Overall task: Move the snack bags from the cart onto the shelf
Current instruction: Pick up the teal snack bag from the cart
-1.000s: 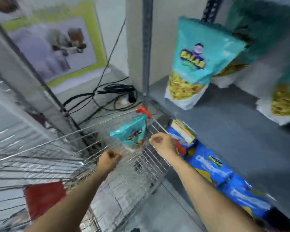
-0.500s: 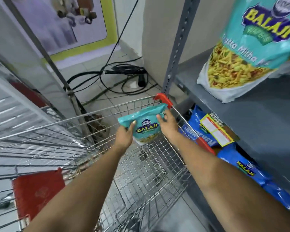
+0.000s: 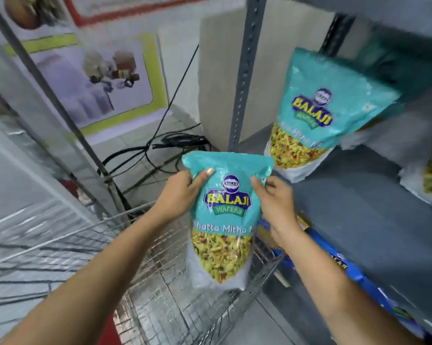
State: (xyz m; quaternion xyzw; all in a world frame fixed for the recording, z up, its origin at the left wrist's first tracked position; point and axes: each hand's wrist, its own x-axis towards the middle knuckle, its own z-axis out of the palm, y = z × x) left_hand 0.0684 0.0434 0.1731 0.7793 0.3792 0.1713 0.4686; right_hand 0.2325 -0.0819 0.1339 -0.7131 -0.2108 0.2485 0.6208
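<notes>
Holding one snack bag above the cart

Item: teal snack bag, upright, lifted over the wire cart. Left hand pinches its upper left edge, thumb on the front; right hand pinches the upper right edge. Beyond the grip, to the right: grey shelf bearing a matching teal bag, standing upright. Below the right wrist: blue packets on the lower level. Beyond the grip, to the left: black cables on the floor.
</notes>
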